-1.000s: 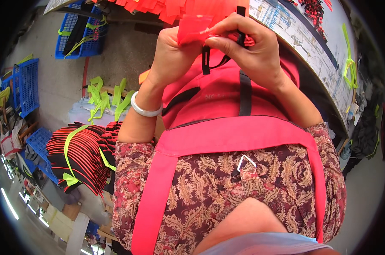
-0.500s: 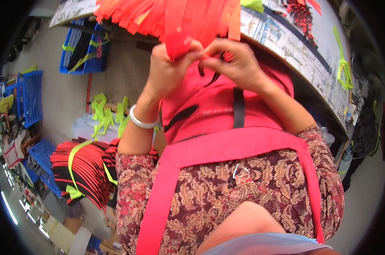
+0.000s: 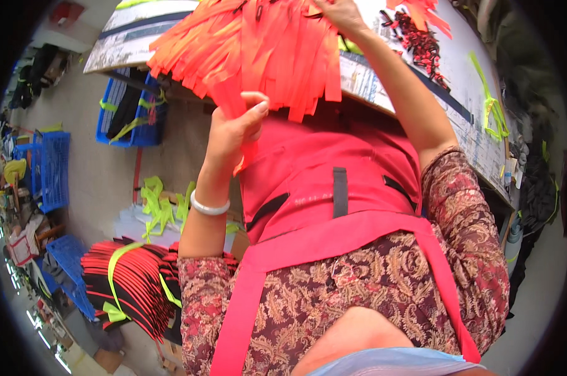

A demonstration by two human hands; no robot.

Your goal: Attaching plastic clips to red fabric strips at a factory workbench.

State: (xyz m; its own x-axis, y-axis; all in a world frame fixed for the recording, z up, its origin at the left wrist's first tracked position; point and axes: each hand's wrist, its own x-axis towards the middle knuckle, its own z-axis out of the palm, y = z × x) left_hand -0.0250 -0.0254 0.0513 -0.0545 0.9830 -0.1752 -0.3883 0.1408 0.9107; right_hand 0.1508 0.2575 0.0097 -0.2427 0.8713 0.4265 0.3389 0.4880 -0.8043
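A thick pile of bright orange-red fabric strips [image 3: 283, 56] hangs over the near edge of the table. My left hand [image 3: 242, 125] is closed, thumb up, around an orange-red strip [image 3: 228, 94], part of which also shows below the fist. At the far end of the pile, my right hand [image 3: 343, 17] reaches to the strips' upper ends, near small black pieces. Its fingertips are partly cut off by the picture's top edge, so their grip cannot be made out. The red apron [image 3: 333, 156] I wear lies beneath both arms.
The worktable [image 3: 421, 88] carries a heap of small red-and-black pieces [image 3: 421, 47] and a yellow-green strip [image 3: 493, 113] at right. Left of me, a blue basket [image 3: 136, 125] stands under the table's end. Lower down lies a tied bundle of red-and-black pieces [image 3: 130, 282].
My hands were together in front of the apron, working at a strip. Now they are apart: the right has moved up to the far end of the pile, the left lower with a strip.
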